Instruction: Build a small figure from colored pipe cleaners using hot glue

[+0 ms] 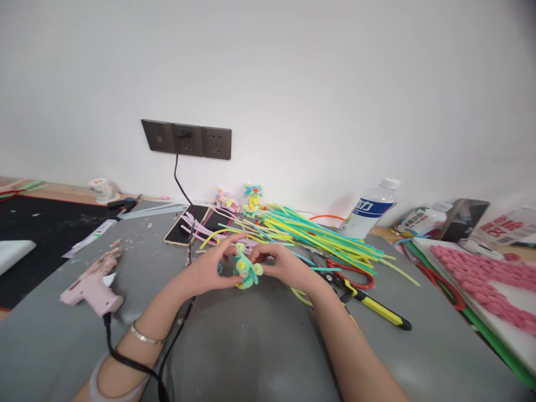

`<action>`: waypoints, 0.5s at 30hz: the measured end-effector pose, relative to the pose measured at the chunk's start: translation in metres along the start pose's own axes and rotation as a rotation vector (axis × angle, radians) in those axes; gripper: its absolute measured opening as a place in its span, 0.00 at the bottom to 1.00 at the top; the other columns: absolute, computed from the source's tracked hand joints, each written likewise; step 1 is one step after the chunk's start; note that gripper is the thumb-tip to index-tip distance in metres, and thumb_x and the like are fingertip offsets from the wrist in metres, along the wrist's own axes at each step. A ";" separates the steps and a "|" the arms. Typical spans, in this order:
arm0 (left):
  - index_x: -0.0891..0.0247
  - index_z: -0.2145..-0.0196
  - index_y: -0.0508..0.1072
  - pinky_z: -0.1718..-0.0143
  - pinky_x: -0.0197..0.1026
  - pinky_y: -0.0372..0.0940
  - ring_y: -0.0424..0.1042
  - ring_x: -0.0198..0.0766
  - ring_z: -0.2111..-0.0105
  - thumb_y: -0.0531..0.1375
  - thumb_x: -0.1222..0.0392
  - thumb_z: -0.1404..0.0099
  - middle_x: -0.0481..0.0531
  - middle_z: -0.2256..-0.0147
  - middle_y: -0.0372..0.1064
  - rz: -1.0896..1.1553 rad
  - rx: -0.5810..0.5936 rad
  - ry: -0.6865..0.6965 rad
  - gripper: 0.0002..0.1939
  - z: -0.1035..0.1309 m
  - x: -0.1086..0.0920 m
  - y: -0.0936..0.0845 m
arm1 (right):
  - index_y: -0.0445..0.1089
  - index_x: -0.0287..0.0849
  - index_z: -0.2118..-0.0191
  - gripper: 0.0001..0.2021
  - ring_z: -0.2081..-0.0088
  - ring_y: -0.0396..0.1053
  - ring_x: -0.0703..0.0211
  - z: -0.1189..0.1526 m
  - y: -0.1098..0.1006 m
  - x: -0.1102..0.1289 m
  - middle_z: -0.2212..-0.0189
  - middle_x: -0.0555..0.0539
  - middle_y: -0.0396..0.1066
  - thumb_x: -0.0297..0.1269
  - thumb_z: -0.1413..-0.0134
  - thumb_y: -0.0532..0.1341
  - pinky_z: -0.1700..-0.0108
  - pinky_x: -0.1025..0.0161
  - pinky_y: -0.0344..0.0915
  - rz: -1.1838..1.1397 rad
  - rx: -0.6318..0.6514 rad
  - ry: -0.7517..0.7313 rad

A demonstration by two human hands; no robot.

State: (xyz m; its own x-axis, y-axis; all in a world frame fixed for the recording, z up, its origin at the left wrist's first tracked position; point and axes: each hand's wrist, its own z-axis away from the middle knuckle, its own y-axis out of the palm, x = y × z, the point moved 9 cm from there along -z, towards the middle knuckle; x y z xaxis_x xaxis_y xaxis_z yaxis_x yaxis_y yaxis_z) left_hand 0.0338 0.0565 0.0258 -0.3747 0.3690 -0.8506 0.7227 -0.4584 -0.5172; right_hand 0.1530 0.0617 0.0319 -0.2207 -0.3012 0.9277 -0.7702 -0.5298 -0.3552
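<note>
A small fuzzy figure (246, 269) in teal and yellow, with round yellow knobs, is held just above the grey mat, near its middle. My left hand (211, 268) pinches it from the left side, thumb low and fingers behind. From the right, my right hand (280, 263) grips the same figure between thumb and curled fingers. Parts of the fingertips are hidden behind the figure. Beyond the hands lies a pile of yellow and teal fuzzy stems (322, 234), with lilac stems (196, 228) further left.
A pink glue gun (94, 287) lies left, its black cable running under my left forearm. Yellow-black pliers (383, 311) and red-handled scissors (355, 273) lie right. A bottle (368, 209), a phone (176, 231) and two finished-looking figures (253, 200) stand or lie behind.
</note>
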 end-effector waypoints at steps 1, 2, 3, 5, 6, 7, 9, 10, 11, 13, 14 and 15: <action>0.57 0.33 0.53 0.54 0.42 0.63 0.69 0.42 0.58 0.64 0.62 0.40 0.50 0.58 0.69 -0.001 0.004 0.008 0.40 0.000 -0.001 0.001 | 0.72 0.40 0.70 0.10 0.67 0.66 0.59 0.000 0.000 0.000 0.71 0.49 0.72 0.42 0.43 0.64 0.61 0.63 0.62 -0.004 0.002 0.003; 0.57 0.33 0.54 0.53 0.42 0.64 0.69 0.42 0.57 0.64 0.62 0.40 0.51 0.58 0.69 -0.004 0.007 0.013 0.40 0.000 -0.002 0.001 | 0.72 0.40 0.70 0.11 0.67 0.66 0.58 0.000 0.000 0.000 0.71 0.49 0.72 0.43 0.43 0.64 0.60 0.63 0.63 -0.009 0.002 0.007; 0.57 0.34 0.54 0.52 0.42 0.64 0.69 0.43 0.56 0.64 0.61 0.40 0.52 0.56 0.69 -0.009 0.011 0.018 0.40 0.000 -0.003 0.002 | 0.72 0.40 0.70 0.11 0.67 0.67 0.58 0.000 0.001 0.000 0.71 0.49 0.72 0.43 0.43 0.65 0.60 0.63 0.63 -0.015 0.003 0.011; 0.56 0.35 0.56 0.50 0.44 0.64 0.69 0.44 0.54 0.65 0.61 0.41 0.53 0.53 0.69 -0.015 0.020 0.030 0.39 0.000 -0.004 0.004 | 0.72 0.40 0.70 0.13 0.67 0.67 0.58 0.000 0.002 -0.001 0.71 0.48 0.73 0.45 0.44 0.65 0.60 0.62 0.63 -0.029 0.008 0.015; 0.56 0.36 0.57 0.48 0.45 0.64 0.69 0.44 0.54 0.65 0.61 0.41 0.54 0.52 0.69 -0.014 0.024 0.037 0.38 -0.001 -0.005 0.004 | 0.72 0.40 0.70 0.14 0.67 0.67 0.57 0.000 0.002 -0.001 0.71 0.48 0.73 0.46 0.44 0.65 0.60 0.62 0.64 -0.035 0.010 0.014; 0.56 0.36 0.57 0.48 0.45 0.64 0.70 0.45 0.53 0.65 0.61 0.41 0.54 0.52 0.69 -0.013 0.025 0.044 0.38 -0.001 -0.006 0.005 | 0.72 0.40 0.70 0.14 0.67 0.68 0.57 0.000 0.002 -0.001 0.70 0.48 0.73 0.47 0.44 0.65 0.60 0.61 0.64 -0.041 0.012 0.013; 0.56 0.37 0.58 0.48 0.46 0.64 0.71 0.45 0.53 0.65 0.62 0.41 0.54 0.53 0.70 -0.017 0.022 0.056 0.36 -0.001 -0.008 0.005 | 0.73 0.40 0.70 0.15 0.67 0.68 0.57 0.000 0.002 -0.002 0.70 0.47 0.74 0.48 0.45 0.66 0.59 0.60 0.65 -0.049 0.012 0.016; 0.56 0.38 0.59 0.48 0.46 0.64 0.71 0.45 0.53 0.65 0.62 0.42 0.53 0.54 0.71 -0.026 0.016 0.063 0.36 -0.001 -0.009 0.004 | 0.73 0.40 0.70 0.15 0.66 0.68 0.57 0.000 0.002 -0.003 0.70 0.47 0.74 0.48 0.45 0.66 0.59 0.60 0.65 -0.052 0.009 0.017; 0.57 0.38 0.60 0.47 0.46 0.64 0.71 0.46 0.53 0.65 0.63 0.42 0.53 0.55 0.71 -0.037 0.008 0.074 0.35 -0.001 -0.011 0.004 | 0.73 0.40 0.70 0.15 0.66 0.68 0.57 0.000 0.002 -0.003 0.70 0.47 0.74 0.49 0.45 0.66 0.59 0.60 0.65 -0.055 0.008 0.019; 0.57 0.40 0.62 0.47 0.46 0.64 0.71 0.46 0.52 0.64 0.64 0.43 0.53 0.55 0.71 -0.048 -0.006 0.094 0.33 -0.001 -0.015 0.002 | 0.73 0.40 0.71 0.16 0.67 0.68 0.57 0.000 0.002 -0.003 0.70 0.47 0.73 0.50 0.45 0.66 0.59 0.60 0.65 -0.059 0.011 0.016; 0.57 0.40 0.62 0.47 0.45 0.64 0.71 0.46 0.52 0.64 0.64 0.43 0.53 0.55 0.71 -0.049 -0.013 0.099 0.33 0.000 -0.016 0.002 | 0.73 0.40 0.71 0.16 0.67 0.68 0.57 -0.001 0.001 -0.003 0.71 0.47 0.73 0.50 0.45 0.66 0.60 0.61 0.65 -0.058 0.011 0.014; 0.58 0.41 0.62 0.48 0.45 0.65 0.71 0.46 0.52 0.64 0.64 0.42 0.53 0.54 0.71 -0.046 -0.018 0.102 0.32 0.000 -0.017 0.002 | 0.73 0.41 0.71 0.16 0.67 0.67 0.57 -0.001 0.001 -0.003 0.71 0.48 0.73 0.50 0.45 0.66 0.60 0.61 0.64 -0.055 0.006 0.011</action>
State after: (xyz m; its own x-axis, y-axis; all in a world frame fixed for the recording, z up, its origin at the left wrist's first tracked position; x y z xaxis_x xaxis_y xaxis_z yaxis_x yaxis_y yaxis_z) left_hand 0.0416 0.0499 0.0390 -0.3472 0.4702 -0.8114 0.7169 -0.4247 -0.5528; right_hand 0.1526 0.0628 0.0288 -0.1847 -0.2624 0.9471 -0.7775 -0.5505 -0.3041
